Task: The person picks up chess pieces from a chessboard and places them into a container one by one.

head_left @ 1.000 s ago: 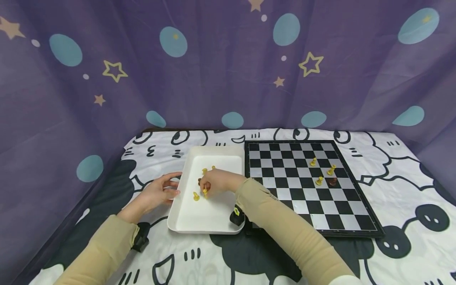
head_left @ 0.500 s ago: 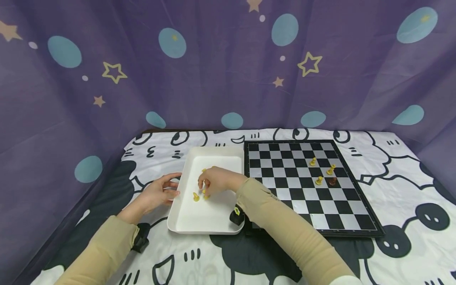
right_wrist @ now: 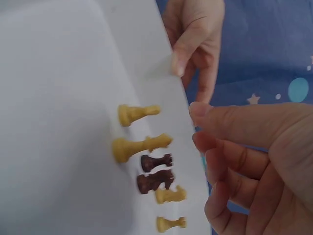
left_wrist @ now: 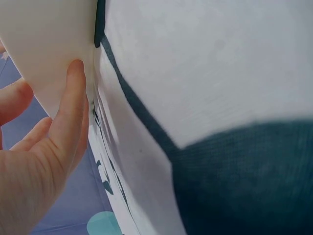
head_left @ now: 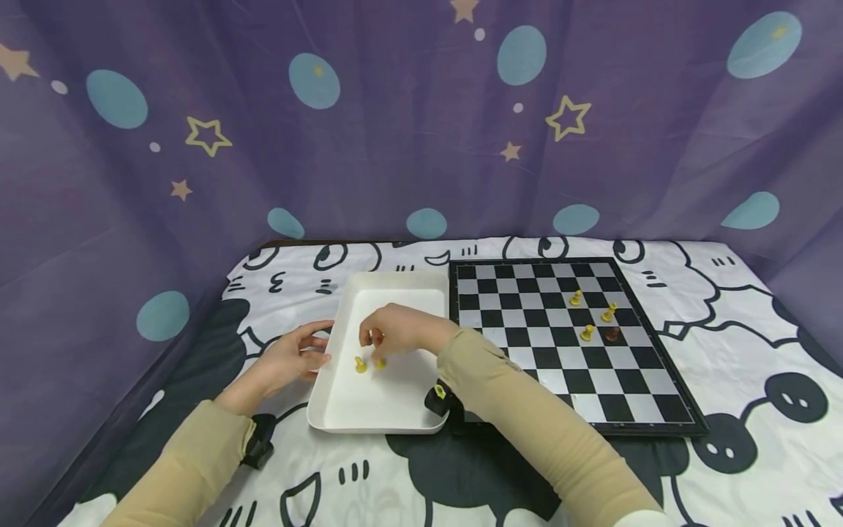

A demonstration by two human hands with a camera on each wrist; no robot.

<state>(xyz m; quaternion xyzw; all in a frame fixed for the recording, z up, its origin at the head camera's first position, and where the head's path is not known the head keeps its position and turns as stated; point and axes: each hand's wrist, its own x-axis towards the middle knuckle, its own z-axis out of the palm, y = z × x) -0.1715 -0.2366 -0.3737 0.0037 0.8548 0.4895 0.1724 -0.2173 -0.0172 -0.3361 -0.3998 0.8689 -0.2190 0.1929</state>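
Note:
My left hand (head_left: 285, 363) rests against the left side of a white tray (head_left: 378, 406), its fingers extended along the outer wall. Over the tray hovers my right hand (head_left: 402, 331), fingers loosely bent; nothing shows between thumb and fingers in the right wrist view. Near it in the tray stand a small yellow chess piece (right_wrist: 138, 113), a taller yellow chess piece (right_wrist: 142, 147), a dark rook (right_wrist: 156, 162), a dark knight (right_wrist: 155, 181), a yellow knight (right_wrist: 170, 195) and a yellow rook (right_wrist: 171, 223). The head view has most of these hidden behind the right hand.
Right of the tray lies a black-framed chessboard (head_left: 527, 318). Several pieces occupy its right half, among them a yellow chess piece (head_left: 587, 333) and a dark chess piece (head_left: 612, 334). A patterned cloth (head_left: 356, 483) covers the table; a purple curtain (head_left: 395, 161) hangs behind.
My right hand has shifted slightly left and away over the tray. A dark piece visible by its fingers a second ago is now hidden in the head view. The left hand stays put.

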